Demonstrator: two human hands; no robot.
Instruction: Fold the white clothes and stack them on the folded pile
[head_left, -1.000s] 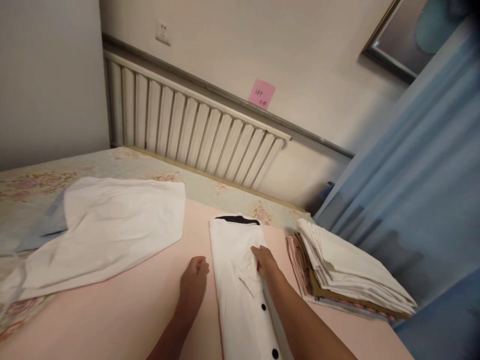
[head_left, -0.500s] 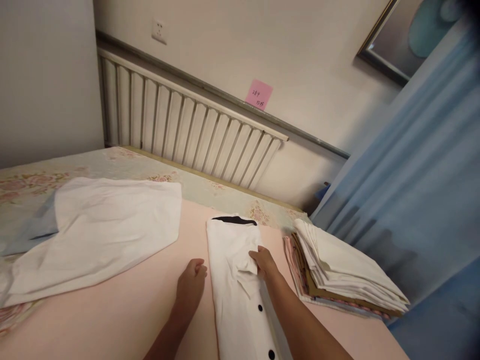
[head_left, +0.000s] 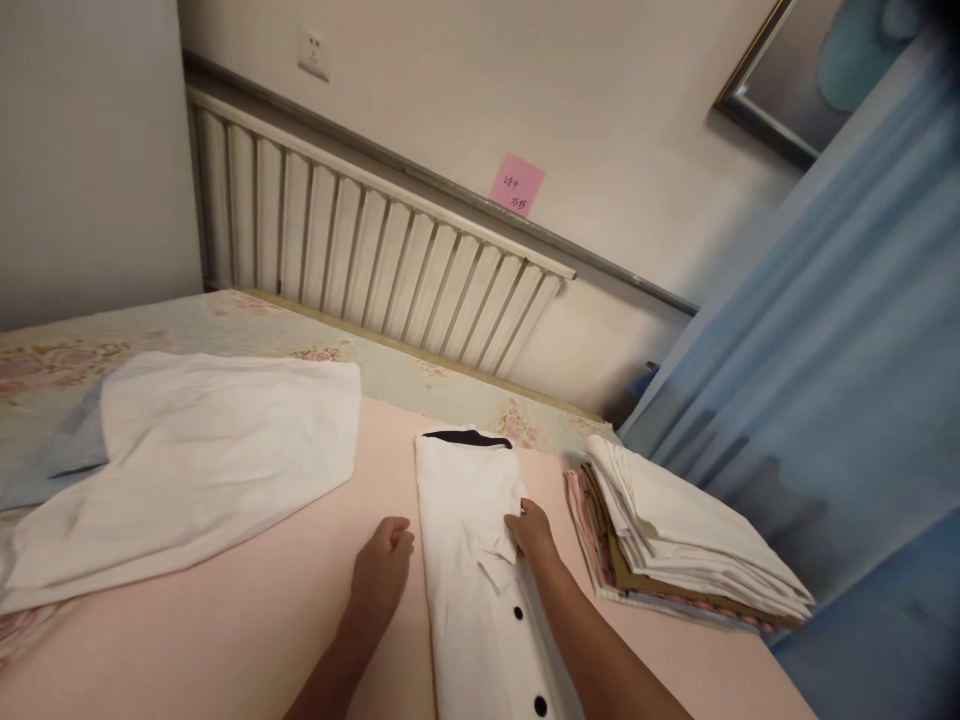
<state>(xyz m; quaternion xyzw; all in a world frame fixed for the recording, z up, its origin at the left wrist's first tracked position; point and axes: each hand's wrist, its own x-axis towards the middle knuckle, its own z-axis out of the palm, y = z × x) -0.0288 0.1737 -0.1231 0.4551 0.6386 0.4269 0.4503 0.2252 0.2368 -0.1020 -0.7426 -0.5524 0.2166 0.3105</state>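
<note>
A white shirt [head_left: 469, 560] lies folded into a long strip on the pink cloth, with black buttons down its right side and a black patch showing at its far end. My right hand [head_left: 532, 530] has its thumb and fingers closed on the shirt's right edge, where the fabric is puckered beside a small raised flap. Just left of the shirt, my left hand [head_left: 382, 560] hovers with its fingers curled in a loose fist; nothing shows in it, and it appears apart from the shirt.
On the right is a stack of folded clothes [head_left: 690, 540], white on top and brown and pink below. Another white garment [head_left: 232, 450] is spread at the left, over a light blue one [head_left: 67, 450]. Behind the bed stands a radiator [head_left: 360, 240]; a blue curtain [head_left: 810, 350] hangs at right.
My right hand has shifted slightly to the right along with the shirt's edge, and the puckered fabric near it is a little flatter. My left hand has hardly moved.
</note>
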